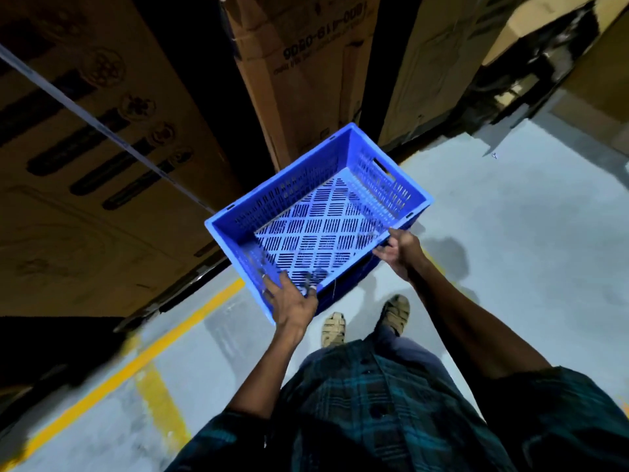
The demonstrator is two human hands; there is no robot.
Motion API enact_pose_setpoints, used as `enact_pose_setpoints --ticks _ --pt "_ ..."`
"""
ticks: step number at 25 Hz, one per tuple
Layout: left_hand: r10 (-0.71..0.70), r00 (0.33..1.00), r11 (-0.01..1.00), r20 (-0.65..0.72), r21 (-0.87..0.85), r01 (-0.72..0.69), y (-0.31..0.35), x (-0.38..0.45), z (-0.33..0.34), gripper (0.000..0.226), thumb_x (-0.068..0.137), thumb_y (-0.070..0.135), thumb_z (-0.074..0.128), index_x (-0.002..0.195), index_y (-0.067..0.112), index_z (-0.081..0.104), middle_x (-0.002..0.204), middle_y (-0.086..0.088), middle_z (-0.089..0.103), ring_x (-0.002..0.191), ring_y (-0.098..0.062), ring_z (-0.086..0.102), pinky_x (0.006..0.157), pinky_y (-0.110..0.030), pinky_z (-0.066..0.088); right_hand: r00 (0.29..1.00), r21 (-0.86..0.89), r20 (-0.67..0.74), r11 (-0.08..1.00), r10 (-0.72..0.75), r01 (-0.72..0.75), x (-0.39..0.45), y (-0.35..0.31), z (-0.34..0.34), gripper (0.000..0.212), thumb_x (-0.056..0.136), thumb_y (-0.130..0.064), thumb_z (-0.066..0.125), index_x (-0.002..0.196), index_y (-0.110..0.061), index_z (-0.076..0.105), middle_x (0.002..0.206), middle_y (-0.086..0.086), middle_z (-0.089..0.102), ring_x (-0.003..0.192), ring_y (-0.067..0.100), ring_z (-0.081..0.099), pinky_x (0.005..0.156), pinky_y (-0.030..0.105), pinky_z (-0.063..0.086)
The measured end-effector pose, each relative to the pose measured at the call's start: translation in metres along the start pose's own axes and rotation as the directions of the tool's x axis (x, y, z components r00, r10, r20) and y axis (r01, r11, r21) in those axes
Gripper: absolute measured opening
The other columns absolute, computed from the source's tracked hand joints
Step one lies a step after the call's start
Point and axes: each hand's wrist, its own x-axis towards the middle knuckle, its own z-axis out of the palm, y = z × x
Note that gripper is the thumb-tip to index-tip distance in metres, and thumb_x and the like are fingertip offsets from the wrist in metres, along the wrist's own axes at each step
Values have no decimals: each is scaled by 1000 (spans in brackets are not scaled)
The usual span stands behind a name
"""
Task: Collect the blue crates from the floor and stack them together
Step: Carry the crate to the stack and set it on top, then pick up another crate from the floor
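Blue crate (320,219): empty, carried tilted above the grey floor (510,216), left hand (292,301) and right hand (400,250) curled tight over its near rim; risk: one-edge hold may slip, dropping it against the nearby cartons (299,80).

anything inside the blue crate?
Nothing: the blue crate shows only its bare slotted base. The left hand and right hand cover bits of the near rim.
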Motion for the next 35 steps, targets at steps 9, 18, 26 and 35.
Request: enact_pose_setpoints --ticks 9,18,26,35 --pt "583 752 793 307 -16 -609 83 -35 33 47 88 27 66 130 9 56 125 -16 64 115 -30 61 94 -32 45 959 -16 -166 973 -228 229 -139 41 -95 23 93 -18 59 116 -21 58 108 4 67 90 30 67 83 45 54" --pt "652 170 464 739 -212 -860 82 -218 174 31 91 19 65 120 10 64 105 -8 72 94 -21 69 85 -31 54 620 416 -782 795 64 442 -306 229 -289 26 91 -7 52 114 -6 63 87 8 69 61 23 63 53 24 48" --pt "283 -409 93 868 -449 -889 -11 -394 282 29 84 26 60 103 7 71 98 -2 71 81 1 63 75 -12 45 378 535 -835 426 401 730 -412 378 -360 19 95 -11 49 109 -7 61 83 7 69 58 19 63 51 24 44" --pt "-182 -454 -180 872 -483 -857 -76 -517 443 23 89 10 62 110 8 71 110 -10 74 99 -25 70 90 -32 53 279 504 -656 132 701 853 -451 478 -432 19 97 -11 46 107 -7 61 89 16 66 64 26 58 59 27 39"
